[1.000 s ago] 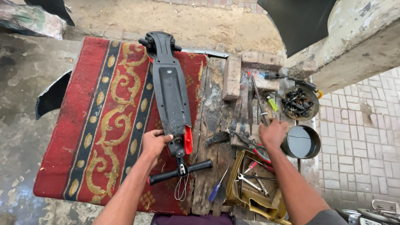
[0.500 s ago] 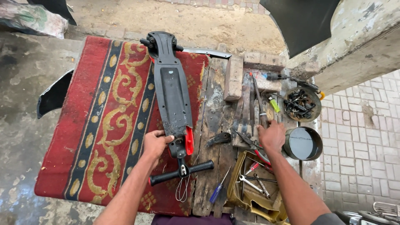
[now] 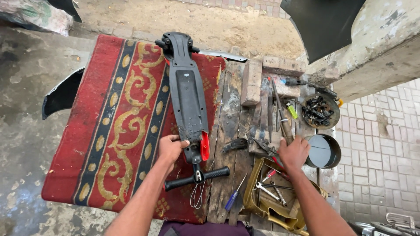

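A black scooter deck (image 3: 188, 94) lies lengthwise on a red patterned rug (image 3: 109, 118), with a red part (image 3: 204, 146) and a black handlebar (image 3: 197, 177) at its near end. My left hand (image 3: 171, 147) grips the deck's near end from the left. Over to the right, my right hand (image 3: 294, 153) rests on tools lying on the wooden boards (image 3: 232, 126), fingers curled over a long tool (image 3: 280, 114); whether it grips it I cannot tell.
A yellow tool tray (image 3: 267, 196) holds wrenches and screwdrivers below my right hand. A round black tin (image 3: 323, 150), a dish of bolts (image 3: 320, 111), a brick (image 3: 251, 83) and a blue screwdriver (image 3: 234, 199) lie nearby. Concrete wall at right.
My right hand has slid slightly toward me over the tools. My left hand stays on the scooter deck.
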